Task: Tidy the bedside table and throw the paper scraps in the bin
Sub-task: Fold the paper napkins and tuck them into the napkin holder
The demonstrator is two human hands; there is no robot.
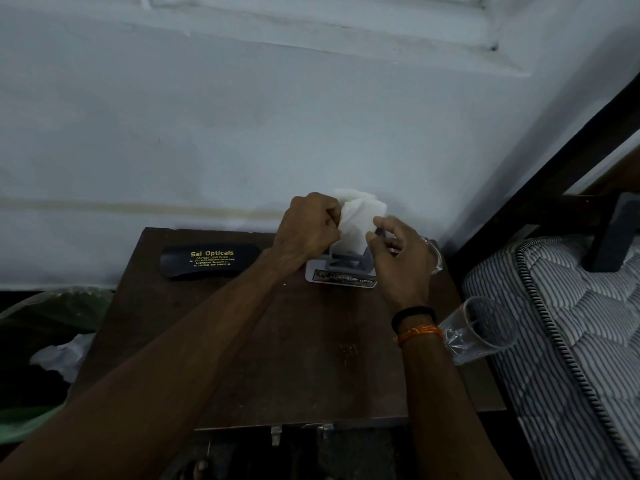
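A dark brown bedside table (304,358) stands against the pale wall. At its back edge sits a grey napkin holder (341,266) on a white base with a printed label. White paper napkins (356,220) rise out of the holder. My left hand (308,230) grips the napkins' left side with closed fingers. My right hand (401,258) pinches their right edge between thumb and forefinger, beside the holder. A bin lined with a green bag (45,344) stands left of the table, with a white paper scrap (64,355) inside.
A black spectacle case (211,261) with gold lettering lies at the table's back left. A clear drinking glass (481,330) stands at the right edge, behind my right wrist. A striped mattress (568,341) and a dark bed frame (568,150) adjoin the table on the right.
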